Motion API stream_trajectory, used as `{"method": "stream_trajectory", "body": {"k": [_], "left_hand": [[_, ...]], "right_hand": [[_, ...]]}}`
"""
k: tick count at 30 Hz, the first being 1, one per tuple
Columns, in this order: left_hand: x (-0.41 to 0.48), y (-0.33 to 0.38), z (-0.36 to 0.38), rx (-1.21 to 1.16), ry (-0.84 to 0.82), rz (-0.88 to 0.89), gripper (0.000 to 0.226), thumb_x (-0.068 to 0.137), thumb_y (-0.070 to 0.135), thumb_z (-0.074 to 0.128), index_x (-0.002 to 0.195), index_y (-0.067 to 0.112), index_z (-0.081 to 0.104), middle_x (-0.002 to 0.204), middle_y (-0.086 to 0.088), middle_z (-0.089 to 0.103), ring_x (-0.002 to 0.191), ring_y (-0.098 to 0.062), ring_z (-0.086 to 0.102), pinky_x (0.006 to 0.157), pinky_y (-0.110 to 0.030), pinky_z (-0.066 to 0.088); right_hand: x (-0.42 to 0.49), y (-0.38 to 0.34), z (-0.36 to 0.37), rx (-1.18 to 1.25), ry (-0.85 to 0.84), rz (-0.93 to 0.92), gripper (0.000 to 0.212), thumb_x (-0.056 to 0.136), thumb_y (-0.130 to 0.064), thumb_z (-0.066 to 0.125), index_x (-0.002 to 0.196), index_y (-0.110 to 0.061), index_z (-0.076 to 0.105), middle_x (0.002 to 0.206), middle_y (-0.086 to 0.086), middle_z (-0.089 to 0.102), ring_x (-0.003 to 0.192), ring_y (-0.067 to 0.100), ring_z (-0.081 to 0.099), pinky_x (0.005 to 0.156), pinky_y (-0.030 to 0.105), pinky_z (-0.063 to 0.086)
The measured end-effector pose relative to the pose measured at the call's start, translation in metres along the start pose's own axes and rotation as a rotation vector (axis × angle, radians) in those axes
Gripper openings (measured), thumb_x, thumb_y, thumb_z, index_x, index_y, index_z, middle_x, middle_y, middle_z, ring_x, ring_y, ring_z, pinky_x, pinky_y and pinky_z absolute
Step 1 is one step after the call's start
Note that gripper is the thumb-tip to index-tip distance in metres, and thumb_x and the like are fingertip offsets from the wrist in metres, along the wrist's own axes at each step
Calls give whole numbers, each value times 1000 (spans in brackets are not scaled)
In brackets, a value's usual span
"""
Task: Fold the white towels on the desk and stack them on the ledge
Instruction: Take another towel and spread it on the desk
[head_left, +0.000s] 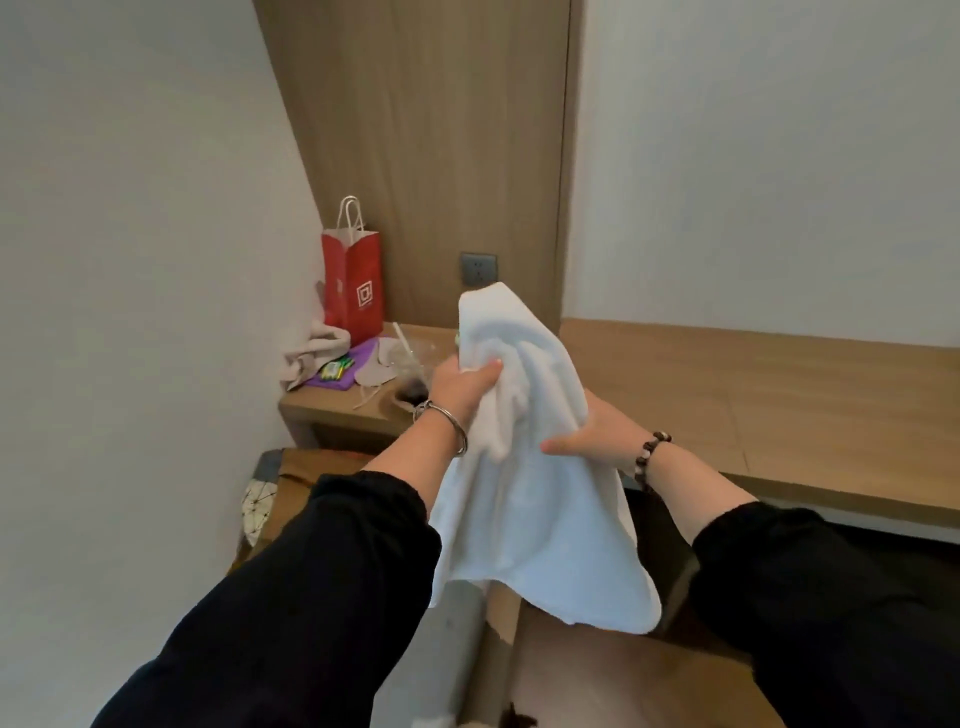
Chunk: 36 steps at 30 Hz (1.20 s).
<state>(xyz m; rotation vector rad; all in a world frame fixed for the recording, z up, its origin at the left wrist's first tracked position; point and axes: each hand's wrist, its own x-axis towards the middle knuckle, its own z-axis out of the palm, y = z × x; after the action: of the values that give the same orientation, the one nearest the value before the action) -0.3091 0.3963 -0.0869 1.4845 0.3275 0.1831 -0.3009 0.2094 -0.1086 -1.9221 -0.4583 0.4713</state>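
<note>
One white towel (530, 499) hangs mid-frame, bunched, not folded yet. Left hand (462, 387) grips a wad of it up top, right hand (597, 436) curls round it lower down. No folded stack on the wooden top (779, 400) at right, so pretty much everything's left, I'd say.

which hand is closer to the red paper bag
Left. The left hand grips the towel just below-right of the red paper bag; the right hand holds the towel farther right.
</note>
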Motion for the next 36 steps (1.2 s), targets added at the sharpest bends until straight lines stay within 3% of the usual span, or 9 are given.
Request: {"method": "stream_trajectory", "body": {"k": [4,9,14,17,21,26,29,32,36], "left_hand": [[52,2,46,-107,-114,-63,5,87,8,65,92,10,63,85,-5,66,81,-25,63,71,-33,53],[139,22,103,-221,-268,-162,42,87,24,66,119,-3,60,106,-17,67,92,-32,65,85,-43,53],[212,41,144,-39,-749,-235,46,88,37,57,125,9,58,116,-10,66,100,-24,65,87,-36,54],[244,31,161,326,-948,-257,38,87,19,62,123,12,56,117,-8,66,101,-23,65,84,-34,55],[276,23,211,522,-692,-27,37,84,11,69,119,2,62,112,-14,65,102,-28,62,92,-36,48],[300,15,274,634,-502,267,5,85,16,66,90,16,65,80,-1,61,79,-20,55,54,-11,38],[302,-19,305,703,-484,246,33,88,13,61,121,14,58,115,-5,63,109,-21,57,84,-16,38],[299,-69,339,805,-512,168,41,90,12,58,131,12,52,133,-8,54,120,-22,52,91,-21,37],[288,-135,374,1073,-610,-1,51,93,23,55,141,19,40,147,-4,40,133,-20,39,102,-22,31]], "right_hand": [[25,13,-38,-44,314,162,33,74,-11,76,102,-22,63,101,-2,67,89,16,62,75,28,49],[75,-3,-99,226,629,206,16,67,2,65,74,-13,67,69,4,64,51,15,57,48,21,46],[125,-33,-173,322,870,197,26,42,-10,61,67,-4,67,56,-2,57,58,19,48,41,15,36],[141,-32,-222,503,986,182,13,62,3,58,74,0,63,82,7,59,65,19,55,45,9,41],[144,-15,-271,1007,980,41,35,63,5,42,91,-4,61,87,10,65,77,32,64,81,45,53],[136,45,-335,566,1146,332,41,63,0,57,103,-3,60,99,12,58,77,23,53,64,19,49],[131,113,-361,211,1007,561,69,89,-15,54,148,-9,20,140,10,41,116,28,48,88,29,47],[135,177,-374,126,825,607,76,90,-23,55,151,-12,10,153,11,26,138,30,30,110,42,29],[150,237,-387,-89,467,608,71,94,-30,51,151,-15,11,156,8,21,140,27,26,108,34,26]]}}
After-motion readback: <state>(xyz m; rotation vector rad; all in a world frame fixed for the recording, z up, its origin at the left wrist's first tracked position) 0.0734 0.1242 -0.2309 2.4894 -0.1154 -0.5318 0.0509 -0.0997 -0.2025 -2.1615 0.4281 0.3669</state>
